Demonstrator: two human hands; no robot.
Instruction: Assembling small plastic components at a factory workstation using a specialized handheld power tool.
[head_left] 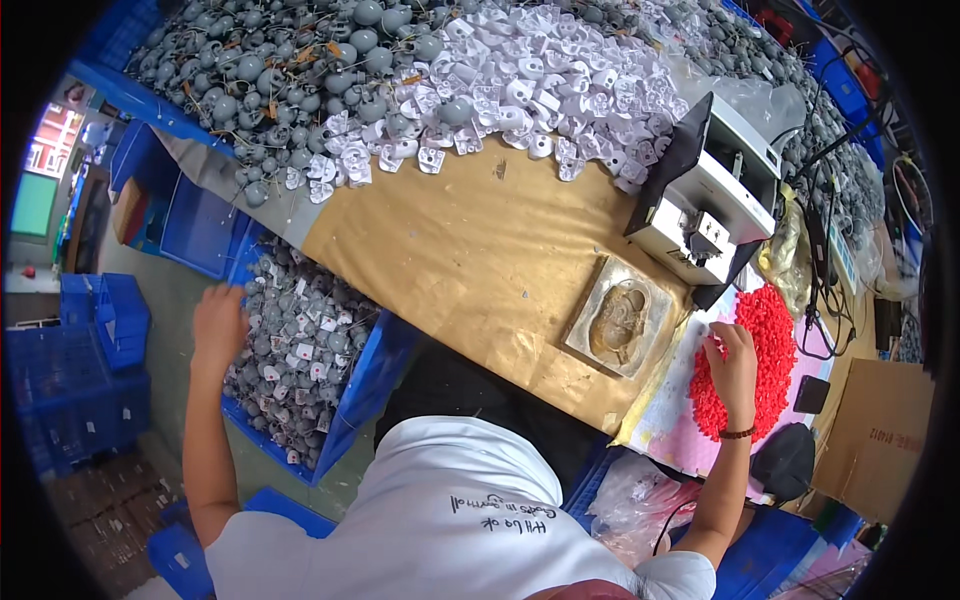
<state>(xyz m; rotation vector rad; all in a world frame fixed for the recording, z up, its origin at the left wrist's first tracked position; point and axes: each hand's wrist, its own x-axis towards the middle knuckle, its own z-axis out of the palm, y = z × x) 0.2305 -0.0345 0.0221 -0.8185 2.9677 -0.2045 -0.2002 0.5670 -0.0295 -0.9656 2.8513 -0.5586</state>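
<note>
Gold-covered workbench (450,270) fills mid-frame; blue plastic crates (122,320) stand far left.
Left hand's (220,315) opening and hold are unclear; half-curled right hand (738,362) is over small red pieces (768,325), hold unclear.

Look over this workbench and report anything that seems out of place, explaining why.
A grey rounded part lies on the heap of white pieces, so it looks stray beside the mostly grey pile. Orange-brown scraps also stand out there by colour; what they are is unclear.
</note>
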